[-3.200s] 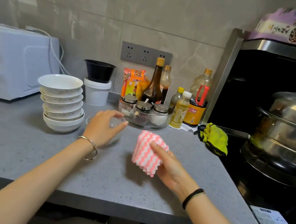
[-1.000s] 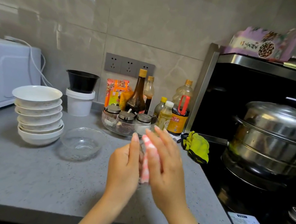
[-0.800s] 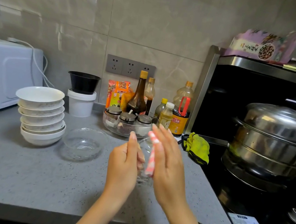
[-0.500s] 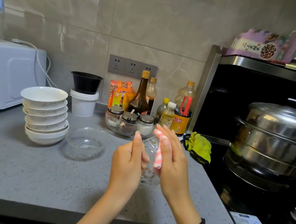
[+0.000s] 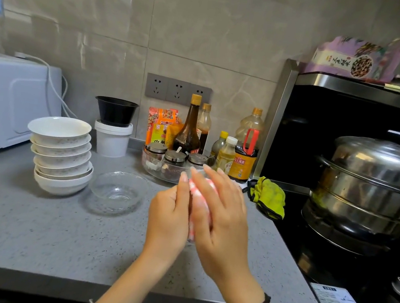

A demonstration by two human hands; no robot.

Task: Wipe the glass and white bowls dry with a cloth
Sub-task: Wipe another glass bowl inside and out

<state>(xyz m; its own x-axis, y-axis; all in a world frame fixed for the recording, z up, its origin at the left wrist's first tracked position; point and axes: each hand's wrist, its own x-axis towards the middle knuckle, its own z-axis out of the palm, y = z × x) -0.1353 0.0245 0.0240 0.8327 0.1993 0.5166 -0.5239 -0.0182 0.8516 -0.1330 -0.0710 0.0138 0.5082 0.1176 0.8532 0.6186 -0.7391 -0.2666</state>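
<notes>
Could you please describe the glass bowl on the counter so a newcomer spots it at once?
Find the white appliance at the left of the grey counter; a stack of white bowls stands before it. Right of that stack sits the glass bowl. It is clear and empty, unlike the white bowls and the jar-filled dish behind.

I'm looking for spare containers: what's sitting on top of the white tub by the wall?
A black bowl stands upright on the lid of the white tub. The lid hides the tub's contents; the bowl's inside is not visible.
</notes>
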